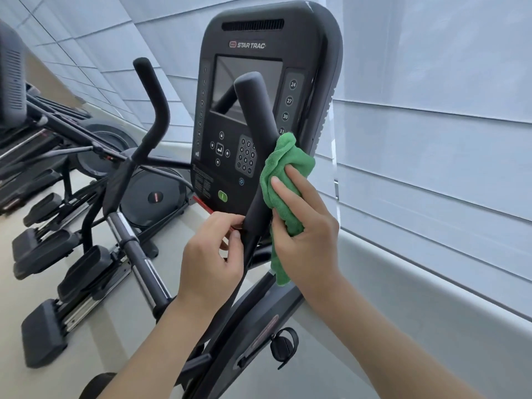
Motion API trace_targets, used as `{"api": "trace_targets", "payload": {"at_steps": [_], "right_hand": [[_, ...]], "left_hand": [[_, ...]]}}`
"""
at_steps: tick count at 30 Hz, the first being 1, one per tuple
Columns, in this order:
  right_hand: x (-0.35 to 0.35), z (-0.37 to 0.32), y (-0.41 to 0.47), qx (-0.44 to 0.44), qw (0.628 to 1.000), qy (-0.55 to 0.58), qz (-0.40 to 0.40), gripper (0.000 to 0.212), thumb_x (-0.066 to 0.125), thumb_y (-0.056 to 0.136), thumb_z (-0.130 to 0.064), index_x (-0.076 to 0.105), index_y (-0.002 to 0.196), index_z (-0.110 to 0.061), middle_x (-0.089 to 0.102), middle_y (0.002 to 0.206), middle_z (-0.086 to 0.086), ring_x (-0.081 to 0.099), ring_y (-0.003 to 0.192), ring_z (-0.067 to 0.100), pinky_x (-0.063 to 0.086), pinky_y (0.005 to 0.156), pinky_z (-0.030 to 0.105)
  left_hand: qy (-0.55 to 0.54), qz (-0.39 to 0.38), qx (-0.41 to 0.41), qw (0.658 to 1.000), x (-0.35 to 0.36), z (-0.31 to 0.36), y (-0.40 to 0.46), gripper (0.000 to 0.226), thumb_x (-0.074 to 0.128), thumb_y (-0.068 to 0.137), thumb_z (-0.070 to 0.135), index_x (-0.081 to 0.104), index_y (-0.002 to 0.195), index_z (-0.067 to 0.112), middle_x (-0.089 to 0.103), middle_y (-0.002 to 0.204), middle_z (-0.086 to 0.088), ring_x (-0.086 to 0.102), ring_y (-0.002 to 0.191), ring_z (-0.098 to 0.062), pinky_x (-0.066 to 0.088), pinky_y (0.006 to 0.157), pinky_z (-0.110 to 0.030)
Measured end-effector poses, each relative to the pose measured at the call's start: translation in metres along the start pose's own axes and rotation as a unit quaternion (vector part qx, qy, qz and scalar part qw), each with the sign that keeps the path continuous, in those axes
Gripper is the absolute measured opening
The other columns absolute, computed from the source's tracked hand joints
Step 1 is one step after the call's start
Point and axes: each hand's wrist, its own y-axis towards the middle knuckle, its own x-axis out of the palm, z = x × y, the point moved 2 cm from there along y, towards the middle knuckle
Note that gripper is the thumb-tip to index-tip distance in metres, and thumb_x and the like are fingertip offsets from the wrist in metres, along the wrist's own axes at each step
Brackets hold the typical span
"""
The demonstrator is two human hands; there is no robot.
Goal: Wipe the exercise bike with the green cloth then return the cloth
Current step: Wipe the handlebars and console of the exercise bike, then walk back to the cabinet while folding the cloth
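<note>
Your right hand grips the green cloth, fingers curled round the bunched fabric and pressing it against the right side of the near handlebar of the exercise bike. Part of the cloth puffs out above your fingers, level with the console's lower edge, and a loose tail hangs below your palm, beside the stem under the handlebar's grip.

Your left hand sits on the other side of that same handlebar, at the bottom end of its padded grip. Its thumb and fingers are curled together and pinch at something small and red right against the handlebar; you cannot tell from this view exactly what that item is. A thin red strip runs up and away from the pinch, to the left of the handlebar and below the console.

Behind the handlebar stands the console, marked STAR TRAC, with a dark screen, a number keypad and a green button near its lower edge. A column of round buttons to the right of the handlebar's top reads 24, 27, 30 and 33.

Left of the handlebar rises a 2nd, bent handlebar, and beyond it a row of other machines with black pedals. Right of the handlebar, pale window blinds fill the wall.
</note>
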Motion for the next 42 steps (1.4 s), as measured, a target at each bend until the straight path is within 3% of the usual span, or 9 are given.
{"api": "trace_targets", "payload": {"at_steps": [5,11,14,19,26,28,31,37,42], "right_hand": [[0.001,-0.009,-0.023,0.020,0.999,-0.031,-0.018,0.055,0.072,0.085,0.010,0.072,0.134,-0.016,0.057,0.153,-0.002,0.055,0.141,0.015,0.052,0.112,0.041],[0.007,-0.030,-0.053,0.060,0.996,-0.058,-0.028,0.057,0.074,0.086,0.004,0.073,0.134,-0.028,0.057,0.152,-0.013,0.056,0.137,0.012,0.049,0.113,0.042],[0.012,-0.044,-0.073,0.070,0.993,-0.083,-0.039,0.058,0.074,0.086,0.003,0.072,0.133,-0.032,0.056,0.151,-0.018,0.054,0.138,0.014,0.048,0.112,0.032],[0.030,-0.069,-0.113,0.051,0.981,-0.173,-0.074,0.062,0.071,0.083,0.005,0.070,0.137,-0.027,0.055,0.153,-0.012,0.051,0.140,0.012,0.043,0.116,0.033],[0.052,-0.096,-0.143,-0.022,0.937,-0.340,-0.080,0.061,0.071,0.081,0.008,0.070,0.137,-0.015,0.058,0.152,0.002,0.053,0.121,0.033,0.053,0.100,0.039],[0.060,-0.102,-0.160,-0.059,0.918,-0.382,-0.090,0.058,0.071,0.080,0.009,0.071,0.134,-0.012,0.060,0.150,0.003,0.052,0.119,0.035,0.058,0.091,0.040],[0.065,-0.114,-0.168,-0.058,0.899,-0.422,-0.102,0.054,0.072,0.082,0.007,0.072,0.133,-0.014,0.061,0.149,0.001,0.052,0.115,0.037,0.061,0.082,0.043],[0.083,-0.136,-0.201,-0.084,0.851,-0.492,-0.163,0.045,0.072,0.078,0.011,0.077,0.117,-0.011,0.065,0.139,0.000,0.054,0.107,0.038,0.061,0.061,0.043],[0.117,-0.142,-0.253,-0.072,0.838,-0.470,-0.269,0.045,0.067,0.079,0.005,0.078,0.115,-0.019,0.066,0.134,-0.009,0.050,0.107,0.029,0.060,0.072,0.042]], "left_hand": [[-0.009,0.009,0.002,1.000,0.001,-0.003,-0.002,0.026,0.051,0.096,0.012,0.069,0.113,0.019,0.068,0.102,0.012,0.065,0.088,-0.012,0.053,0.068,-0.031],[-0.001,0.021,-0.063,0.998,-0.004,-0.008,-0.012,0.033,0.051,0.097,0.013,0.067,0.125,0.017,0.066,0.115,0.006,0.062,0.102,-0.012,0.055,0.085,-0.032],[-0.017,-0.013,-0.107,0.994,-0.009,-0.015,-0.031,0.037,0.043,0.102,0.027,0.059,0.135,0.018,0.062,0.125,0.003,0.056,0.113,-0.015,0.052,0.095,-0.039],[0.049,-0.084,-0.044,0.994,-0.033,-0.034,-0.095,0.055,0.026,0.106,0.047,0.046,0.151,0.022,0.056,0.140,0.006,0.052,0.124,-0.015,0.043,0.107,-0.040],[0.078,-0.143,-0.008,0.987,-0.078,-0.081,-0.185,0.062,0.038,0.108,0.039,0.015,0.166,0.034,0.009,0.174,0.008,0.009,0.161,-0.016,0.024,0.127,-0.046],[0.044,-0.159,-0.014,0.986,-0.088,-0.091,-0.206,0.063,0.042,0.108,0.038,0.015,0.165,0.038,0.001,0.175,0.014,0.010,0.160,-0.012,0.024,0.127,-0.042],[0.013,-0.175,-0.020,0.984,-0.101,-0.101,-0.233,0.055,0.045,0.108,0.037,0.030,0.161,0.034,0.009,0.174,0.013,0.027,0.151,-0.013,0.034,0.122,-0.040],[-0.036,-0.173,-0.060,0.982,-0.128,-0.123,-0.285,0.048,0.048,0.106,0.030,0.041,0.153,0.035,0.029,0.167,0.014,0.032,0.147,-0.012,0.035,0.120,-0.035],[-0.045,-0.150,-0.099,0.983,-0.160,-0.142,-0.319,0.048,0.051,0.105,0.028,0.046,0.152,0.033,0.035,0.164,0.013,0.037,0.144,-0.016,0.035,0.120,-0.035]]}}
